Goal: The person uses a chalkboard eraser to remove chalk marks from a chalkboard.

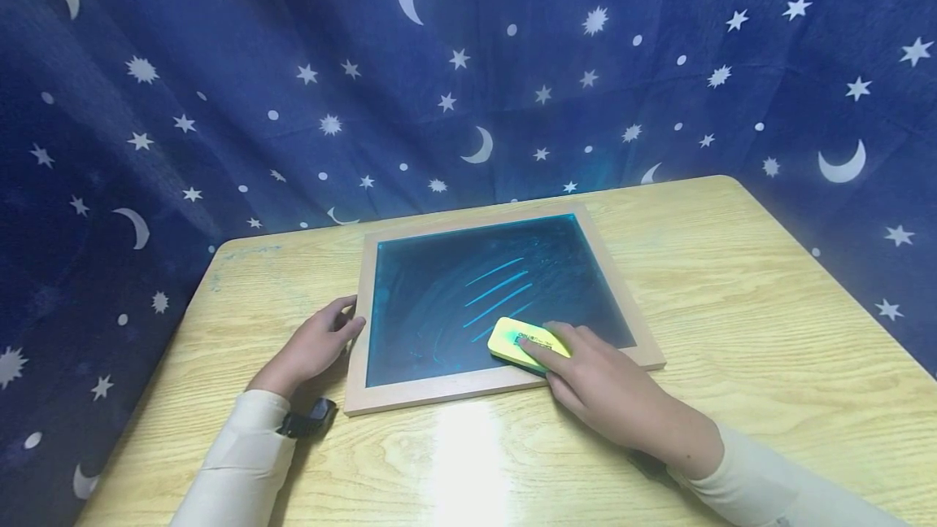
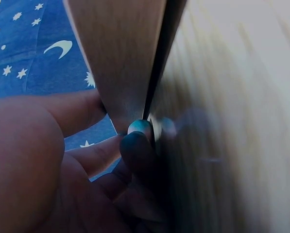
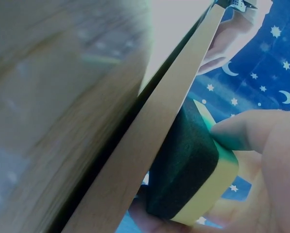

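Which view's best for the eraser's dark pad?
Right wrist: the dark pad shows large and close there, its end and one side plain against the yellow body in the right hand. Head shows only a thin dark edge beneath the yellow; left wrist shows none of it.

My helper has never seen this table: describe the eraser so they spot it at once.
On the wood-grain table lies a dark board in a pale wooden frame. At the board's near edge, the right hand holds the eraser, right by the blue strokes. Unlike the flat board and its thin strokes, it is a chunky rounded block, bright yellow above and dark below.
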